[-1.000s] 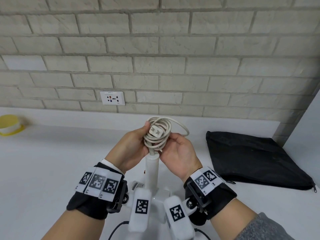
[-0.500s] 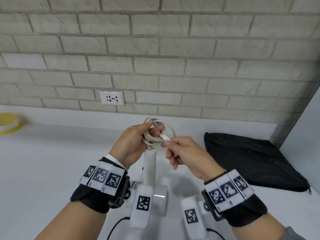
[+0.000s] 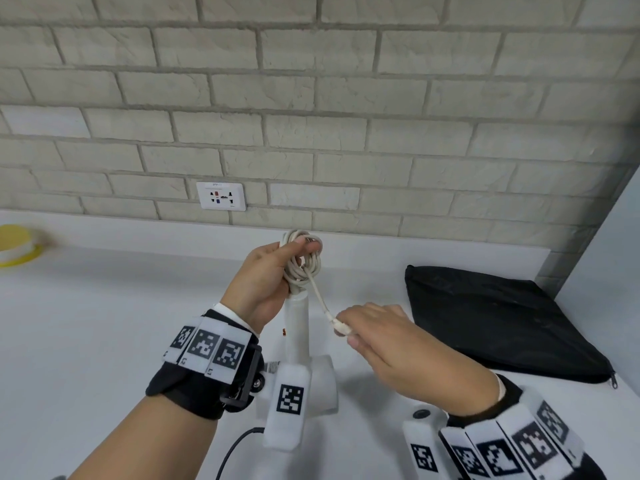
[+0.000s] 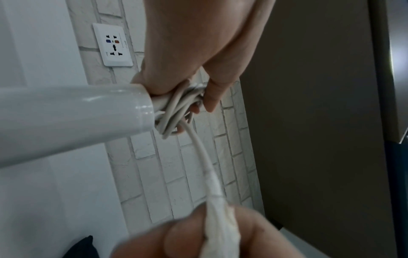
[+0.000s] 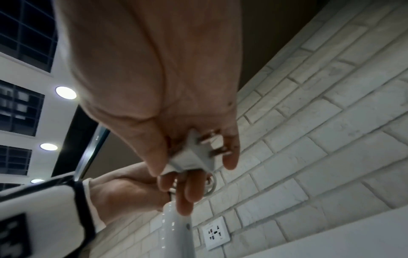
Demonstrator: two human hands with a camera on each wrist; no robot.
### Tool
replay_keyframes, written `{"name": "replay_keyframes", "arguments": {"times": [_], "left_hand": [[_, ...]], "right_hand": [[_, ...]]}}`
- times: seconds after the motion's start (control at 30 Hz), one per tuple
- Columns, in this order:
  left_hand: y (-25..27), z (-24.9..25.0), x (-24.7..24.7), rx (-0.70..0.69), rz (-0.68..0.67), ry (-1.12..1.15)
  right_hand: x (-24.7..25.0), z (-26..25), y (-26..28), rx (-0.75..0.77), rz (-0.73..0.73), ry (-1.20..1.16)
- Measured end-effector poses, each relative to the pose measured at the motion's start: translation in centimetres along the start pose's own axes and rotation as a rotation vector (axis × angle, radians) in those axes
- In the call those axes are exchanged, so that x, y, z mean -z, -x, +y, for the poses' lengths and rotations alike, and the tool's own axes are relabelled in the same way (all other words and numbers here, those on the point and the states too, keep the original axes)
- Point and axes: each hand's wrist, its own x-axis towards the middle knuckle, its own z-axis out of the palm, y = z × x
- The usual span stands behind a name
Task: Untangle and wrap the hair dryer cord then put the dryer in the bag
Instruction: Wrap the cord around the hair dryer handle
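Observation:
A white hair dryer (image 3: pixel 298 336) stands head-down on the white counter, its handle (image 4: pixel 66 120) pointing up. Above the handle's top my left hand (image 3: pixel 266 275) grips the coiled white cord (image 3: pixel 304 263), seen bunched in the left wrist view as the cord coil (image 4: pixel 176 113). From the coil a taut length of cord runs down-right to the white plug (image 3: pixel 341 328). My right hand (image 3: pixel 384 336) pinches that plug (image 5: pixel 194 157) between thumb and fingers, its prongs toward the palm. The black zip bag (image 3: pixel 491 313) lies flat at the right, apart from both hands.
A wall socket (image 3: pixel 221 196) sits in the pale brick wall behind the counter. A yellow-and-white round container (image 3: pixel 17 244) stands at the far left. A white side wall closes the right edge. A black cable (image 3: pixel 235 452) trails near the front edge.
My right hand has pulled the plug out of the coil, down and to the right, drawing a length of cord taut. My left hand has kept its grip on the coil.

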Motion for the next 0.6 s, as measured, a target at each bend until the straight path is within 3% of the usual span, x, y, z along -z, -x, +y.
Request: {"name": "replay_keyframes", "arguments": {"times": [0.17, 0.33, 0.47, 0.6], "left_hand": [[-0.3, 0.3, -0.3, 0.037, -0.038, -0.001], [0.0, 0.6, -0.1, 0.045, -0.126, 0.062], [0.2, 0.4, -0.4, -0.02, -0.113, -0.007], [0.5, -0.5, -1.3, -0.129, -0.025, -0.126]], "right_hand": [[-1.0, -1.4, -1.4, -0.057, 0.058, 0.092], [-0.1, -1.0, -2.1, -0.01, 0.026, 0.125], [0.4, -0.9, -1.9, 0.065, 0.022, 0.063], [-0.3, -1.3, -1.9, 0.032, 0.236, 0.104]]}}
